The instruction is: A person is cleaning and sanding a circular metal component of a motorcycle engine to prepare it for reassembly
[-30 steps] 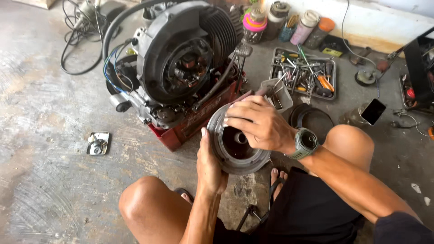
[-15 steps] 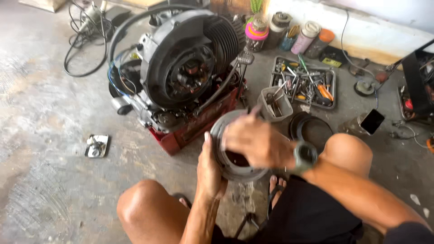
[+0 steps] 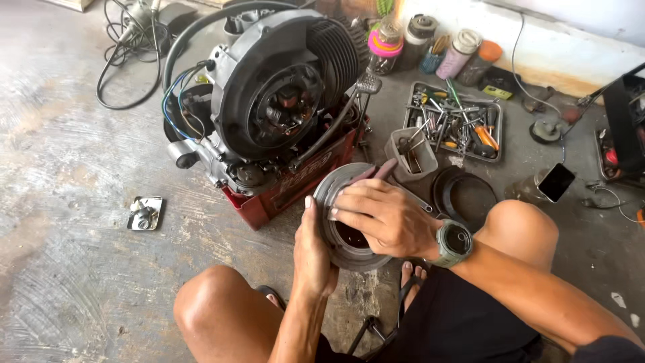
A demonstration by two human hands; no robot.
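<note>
While the person sat low on the concrete floor [image 3: 60,282] with two bare knees raised, one round grey metal wheel [image 3: 346,218] stood on edge between the hands, just in front of the knees. One left hand [image 3: 314,252] cupped the wheel's near left rim, palm against the metal and fingers curled behind it, so the hand was closed in a loose hold on the wheel. One right hand [image 3: 383,218], with one watch [image 3: 453,242] on its wrist, lay across the wheel's face, fingers bent and fingertips pressed on the left part of the face beside one strip of reddish abrasive paper [image 3: 376,173]; whether it gripped the strip I could not tell.

Left of the hands, well apart, one small square metal part [image 3: 144,213] lay on the floor. Just beyond the wheel, one red box [image 3: 295,185] carried one engine [image 3: 275,101] with its round open side turned toward the person. Right of the wheel lay one black ring [image 3: 463,195], one small grey tub [image 3: 410,153] of tools, and one phone [image 3: 556,182]. Farther off sat one flat tray [image 3: 453,121] of screwdrivers and bits, too many to count. Along the far wall stood about five jars and cans [image 3: 430,44]. At far left lay one coil of black cable [image 3: 124,60].
</note>
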